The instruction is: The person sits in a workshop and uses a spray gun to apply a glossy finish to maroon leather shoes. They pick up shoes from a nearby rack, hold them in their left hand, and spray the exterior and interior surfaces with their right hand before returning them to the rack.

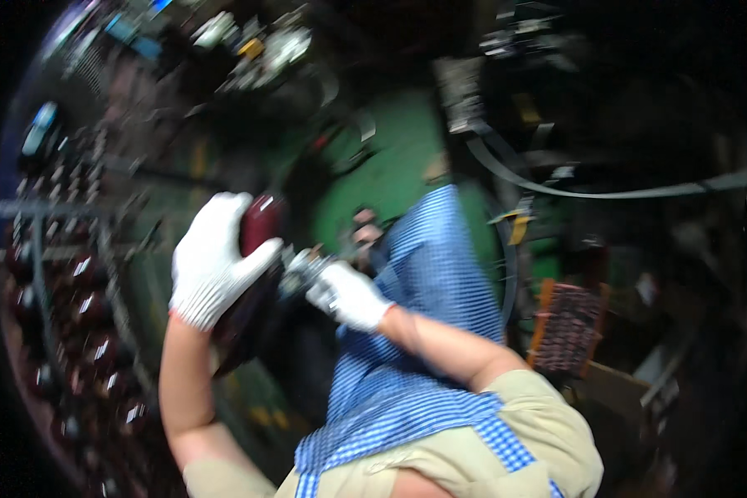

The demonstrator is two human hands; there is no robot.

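Observation:
My left hand (207, 261), in a white knitted glove, is closed on a glossy dark red rounded piece (262, 222), fingers over its far side and thumb along the near side. A dark part extends below the piece toward my lap, too blurred to tell whether it belongs to it. In my right hand (350, 296), also gloved in white, is a small metallic tool (305, 264). Its head lies just right of my left thumb; motion blur hides its exact kind and whether it touches the piece.
Several glossy dark red round pieces (91, 307) sit among chains and bars at the left. Green floor (390, 158) shows ahead. A grey curved band (606, 192) crosses the right side. An orange-edged holder (566, 328) with a dark reddish surface stands at my right.

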